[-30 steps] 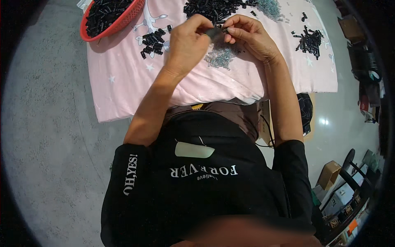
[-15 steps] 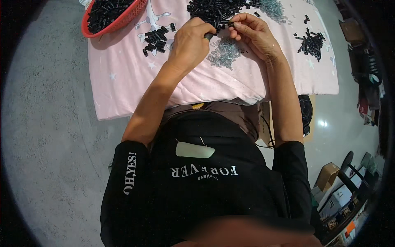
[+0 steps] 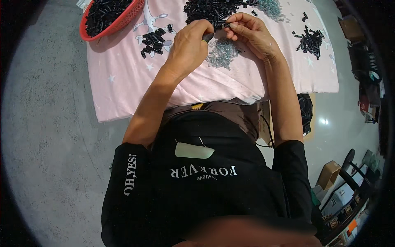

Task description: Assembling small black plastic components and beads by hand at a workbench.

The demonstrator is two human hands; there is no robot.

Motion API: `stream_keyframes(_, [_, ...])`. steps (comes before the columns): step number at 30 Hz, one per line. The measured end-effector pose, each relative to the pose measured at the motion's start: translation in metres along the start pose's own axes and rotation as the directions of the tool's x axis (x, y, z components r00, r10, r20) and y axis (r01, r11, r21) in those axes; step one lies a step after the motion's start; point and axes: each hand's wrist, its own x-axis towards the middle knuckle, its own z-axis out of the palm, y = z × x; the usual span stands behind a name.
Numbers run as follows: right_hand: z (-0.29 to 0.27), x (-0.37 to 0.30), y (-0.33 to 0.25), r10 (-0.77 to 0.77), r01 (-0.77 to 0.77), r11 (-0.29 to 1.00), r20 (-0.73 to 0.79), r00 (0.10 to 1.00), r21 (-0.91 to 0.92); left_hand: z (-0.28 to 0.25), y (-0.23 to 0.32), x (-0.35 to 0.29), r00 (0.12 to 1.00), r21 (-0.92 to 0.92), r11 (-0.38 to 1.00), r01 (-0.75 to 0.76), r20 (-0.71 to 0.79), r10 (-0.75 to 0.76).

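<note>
My left hand (image 3: 188, 48) is closed, its fingers curled over a dark piece (image 3: 207, 38) that pokes out below them; its kind cannot be made out. Opposite it, my right hand (image 3: 252, 36) pinches a small black part (image 3: 226, 25) between thumb and fingertips. Both hands are close together at the near edge of a large heap of small black tubular parts (image 3: 214, 11). Just below the fingers lies a pile of tiny silvery metal pieces (image 3: 223, 53), too fine to name.
A pink patterned cloth (image 3: 123, 88) covers the table. Small black cylinders (image 3: 153, 42) lie left of my hands, thin black pieces (image 3: 311, 43) far right. A second silvery pile (image 3: 271, 9) lies at the back. A red basket (image 3: 135, 11) of black parts stands far left.
Both hands stay close together in nearly the same place, the right one still pinching the small black part. The whole view has shifted slightly.
</note>
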Motion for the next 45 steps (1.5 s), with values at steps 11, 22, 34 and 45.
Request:
stream_keyframes(11, [0.001,-0.001,-0.001,-0.009,0.009,1.000,0.037,0.999,-0.018,0.002,0.009,-0.001,0.963,-0.633,0.742,0.220,0.019,-0.269])
stream_keyframes(22, [0.008,-0.002,-0.005,0.001,0.001,1.000,0.077,0.997,-0.017,0.018,0.001,-0.001,0.960,-0.737,0.655,0.165,-0.031,-0.278])
stream_keyframes(34, [0.012,-0.003,-0.008,-0.012,0.019,0.998,0.102,0.995,-0.067,0.019,-0.002,-0.007,0.964,-0.669,0.723,0.170,-0.039,-0.263])
stream_keyframes(45, [0.013,-0.004,-0.009,0.000,0.007,0.998,0.110,0.994,-0.062,0.012,0.014,-0.009,0.967,-0.437,0.899,0.030,-0.215,-0.137])
